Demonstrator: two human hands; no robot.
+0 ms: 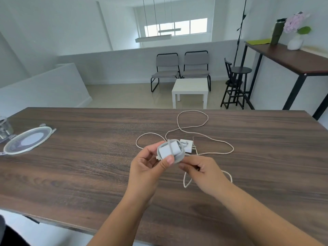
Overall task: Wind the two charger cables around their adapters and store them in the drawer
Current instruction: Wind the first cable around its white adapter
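My left hand [148, 163] holds a white charger adapter [169, 150] above the dark wooden table [79, 166], with its grey-white cable wound around it in several turns. My right hand [198, 170] pinches the cable's end at the adapter's lower right side. A second white adapter [188, 145] lies flat on the table just behind the first. Its pale braided cable [192, 119] sprawls loose in wide loops across the table, with one loop passing under my right wrist. No drawer is in view.
A round clear container lid [26, 141] lies at the table's left edge beside a glass jar [4, 128]. Beyond the table stand two grey chairs [181, 68], a white side table [190, 89], a black stool [237, 82] and a high counter [287, 57].
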